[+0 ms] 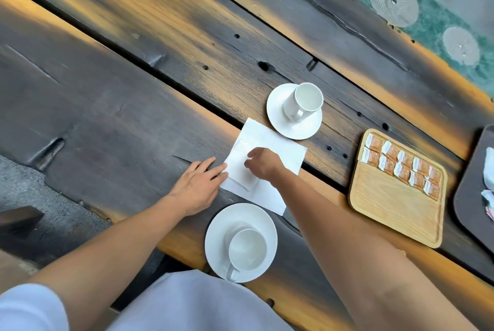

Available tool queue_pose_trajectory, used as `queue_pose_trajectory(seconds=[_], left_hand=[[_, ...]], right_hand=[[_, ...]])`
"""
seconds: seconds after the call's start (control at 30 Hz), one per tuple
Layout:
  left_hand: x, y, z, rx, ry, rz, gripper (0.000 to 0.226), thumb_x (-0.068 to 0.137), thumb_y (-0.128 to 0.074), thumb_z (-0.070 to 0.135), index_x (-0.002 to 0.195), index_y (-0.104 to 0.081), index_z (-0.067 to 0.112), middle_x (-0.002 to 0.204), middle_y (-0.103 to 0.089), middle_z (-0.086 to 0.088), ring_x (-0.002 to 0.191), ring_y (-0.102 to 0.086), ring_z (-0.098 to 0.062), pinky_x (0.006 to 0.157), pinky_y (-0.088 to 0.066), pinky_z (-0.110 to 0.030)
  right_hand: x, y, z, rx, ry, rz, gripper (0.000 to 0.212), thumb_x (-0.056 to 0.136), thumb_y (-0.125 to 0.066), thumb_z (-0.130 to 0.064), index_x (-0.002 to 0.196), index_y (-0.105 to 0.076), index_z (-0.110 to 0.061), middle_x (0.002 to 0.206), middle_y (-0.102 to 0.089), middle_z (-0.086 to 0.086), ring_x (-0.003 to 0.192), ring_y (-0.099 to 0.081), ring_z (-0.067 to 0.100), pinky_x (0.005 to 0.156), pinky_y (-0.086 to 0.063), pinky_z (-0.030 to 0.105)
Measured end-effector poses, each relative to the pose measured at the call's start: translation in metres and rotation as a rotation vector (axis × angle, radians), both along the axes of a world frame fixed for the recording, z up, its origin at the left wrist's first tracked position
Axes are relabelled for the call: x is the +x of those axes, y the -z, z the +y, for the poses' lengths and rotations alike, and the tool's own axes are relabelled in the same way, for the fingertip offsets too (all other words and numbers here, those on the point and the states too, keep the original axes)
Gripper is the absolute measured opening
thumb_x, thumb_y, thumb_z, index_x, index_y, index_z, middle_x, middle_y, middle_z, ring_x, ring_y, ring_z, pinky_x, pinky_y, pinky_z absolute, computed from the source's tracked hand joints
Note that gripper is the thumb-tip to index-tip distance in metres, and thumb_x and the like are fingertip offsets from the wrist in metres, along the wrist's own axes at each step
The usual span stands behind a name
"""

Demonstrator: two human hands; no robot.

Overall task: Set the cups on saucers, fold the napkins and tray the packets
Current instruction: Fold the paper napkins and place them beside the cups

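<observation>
A white paper napkin (280, 147) lies flat on the dark wooden table between two white cups. My left hand (197, 183) rests flat on the table with its fingertips on the napkin's left edge. My right hand (263, 163) is on top of the napkin, fingers curled and pinching at the paper. The far cup (304, 99) stands on its saucer (307, 127). The near cup (247, 250) stands on its saucer (222, 226). A wooden tray (387, 207) at the right holds two rows of orange-and-white packets (401, 165).
A dark tray (470, 197) at the right edge holds crumpled white wrappers (489, 167). The table's near edge runs by my body, with grey ground at the left. Green flooring with two round discs lies beyond the table's far edge.
</observation>
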State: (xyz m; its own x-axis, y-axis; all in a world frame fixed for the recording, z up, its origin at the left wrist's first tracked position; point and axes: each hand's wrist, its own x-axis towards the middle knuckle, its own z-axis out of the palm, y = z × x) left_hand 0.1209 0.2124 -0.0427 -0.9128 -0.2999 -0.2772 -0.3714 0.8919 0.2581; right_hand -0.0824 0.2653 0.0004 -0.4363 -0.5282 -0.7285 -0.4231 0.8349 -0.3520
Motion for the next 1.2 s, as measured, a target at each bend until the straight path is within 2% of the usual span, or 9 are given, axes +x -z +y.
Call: queue_pose_trajectory(seconds=[0.13, 0.3, 0.37, 0.47, 0.67, 0.83, 0.93, 1.1, 1.2], left_hand=[[-0.004, 0.000, 0.001, -0.041, -0.006, -0.094, 0.049, 0.100, -0.035, 0.032, 0.148, -0.038, 0.022, 0.160, -0.029, 0.003, 0.146, -0.023, -0.030, 0.113, -0.024, -0.040], [-0.020, -0.008, -0.001, -0.083, -0.016, -0.084, 0.039, 0.097, -0.036, 0.033, 0.125, -0.060, 0.020, 0.144, -0.049, 0.002, 0.131, -0.037, -0.028, 0.105, -0.031, -0.038], [-0.031, -0.010, -0.002, -0.096, -0.018, -0.077, 0.037, 0.097, -0.034, 0.032, 0.112, -0.065, 0.018, 0.130, -0.057, 0.002, 0.121, -0.042, -0.027, 0.099, -0.034, -0.037], [-0.042, -0.013, -0.004, -0.091, -0.031, -0.107, 0.038, 0.099, -0.033, 0.035, 0.107, -0.065, 0.019, 0.117, -0.059, 0.002, 0.109, -0.045, -0.025, 0.091, -0.035, -0.035], [-0.070, -0.020, -0.016, 0.072, -0.223, -0.025, 0.024, 0.098, -0.047, 0.031, 0.117, -0.055, 0.019, 0.113, -0.058, -0.003, 0.104, -0.057, -0.027, 0.084, -0.046, -0.040], [-0.100, -0.014, -0.024, 0.114, -0.282, -0.011, 0.043, 0.096, -0.054, 0.031, 0.137, -0.041, 0.023, 0.126, -0.046, -0.004, 0.110, -0.052, -0.027, 0.079, -0.051, -0.042], [-0.114, -0.004, -0.030, 0.103, -0.312, -0.029, 0.039, 0.095, -0.055, 0.034, 0.131, -0.043, 0.022, 0.119, -0.042, -0.004, 0.109, -0.047, -0.024, 0.077, -0.051, -0.042], [-0.119, 0.009, -0.041, 0.129, -0.324, -0.003, 0.031, 0.091, -0.062, 0.036, 0.114, -0.048, 0.022, 0.109, -0.038, -0.001, 0.107, -0.043, -0.021, 0.076, -0.052, -0.042], [-0.118, 0.013, -0.042, 0.163, -0.319, -0.002, 0.027, 0.089, -0.066, 0.036, 0.106, -0.051, 0.022, 0.108, -0.039, 0.002, 0.106, -0.043, -0.019, 0.079, -0.052, -0.041]], right_hand=[[0.006, 0.002, 0.010, 0.003, -0.205, 0.060, 0.044, 0.090, -0.058, -0.022, 0.134, -0.058, -0.014, 0.143, -0.051, 0.009, 0.131, -0.050, 0.025, 0.109, -0.039, 0.030], [0.018, 0.010, 0.030, 0.024, -0.393, 0.069, 0.047, 0.090, -0.053, -0.013, 0.137, -0.055, -0.013, 0.155, -0.021, 0.011, 0.139, -0.035, 0.029, 0.115, -0.033, 0.034], [0.016, 0.010, 0.032, -0.019, -0.345, 0.058, 0.046, 0.089, -0.053, -0.011, 0.135, -0.057, -0.013, 0.154, -0.026, 0.012, 0.139, -0.036, 0.030, 0.115, -0.033, 0.034], [0.009, 0.007, 0.032, -0.136, -0.143, 0.100, 0.044, 0.089, -0.054, -0.010, 0.132, -0.057, -0.011, 0.142, -0.043, 0.013, 0.129, -0.048, 0.031, 0.109, -0.039, 0.034], [-0.007, 0.008, 0.031, -0.146, 0.280, 0.165, 0.052, 0.089, -0.063, -0.022, 0.138, -0.047, -0.012, 0.137, -0.044, 0.012, 0.125, -0.049, 0.032, 0.103, -0.045, 0.040], [-0.013, 0.020, 0.032, -0.102, 0.298, 0.212, 0.039, 0.087, -0.066, -0.028, 0.121, -0.051, -0.013, 0.126, -0.046, 0.010, 0.117, -0.051, 0.033, 0.092, -0.047, 0.040], [-0.016, 0.029, 0.031, -0.131, 0.298, 0.224, 0.028, 0.087, -0.065, -0.025, 0.110, -0.051, -0.016, 0.117, -0.046, 0.006, 0.109, -0.053, 0.030, 0.084, -0.047, 0.038], [-0.016, 0.037, 0.028, -0.154, 0.305, 0.193, 0.016, 0.088, -0.057, -0.017, 0.103, -0.054, -0.016, 0.114, -0.047, 0.005, 0.104, -0.053, 0.028, 0.088, -0.049, 0.041], [-0.014, 0.037, 0.032, -0.163, 0.320, 0.191, 0.016, 0.086, -0.051, -0.009, 0.100, -0.053, -0.016, 0.109, -0.054, 0.007, 0.100, -0.055, 0.029, 0.082, -0.048, 0.038]])
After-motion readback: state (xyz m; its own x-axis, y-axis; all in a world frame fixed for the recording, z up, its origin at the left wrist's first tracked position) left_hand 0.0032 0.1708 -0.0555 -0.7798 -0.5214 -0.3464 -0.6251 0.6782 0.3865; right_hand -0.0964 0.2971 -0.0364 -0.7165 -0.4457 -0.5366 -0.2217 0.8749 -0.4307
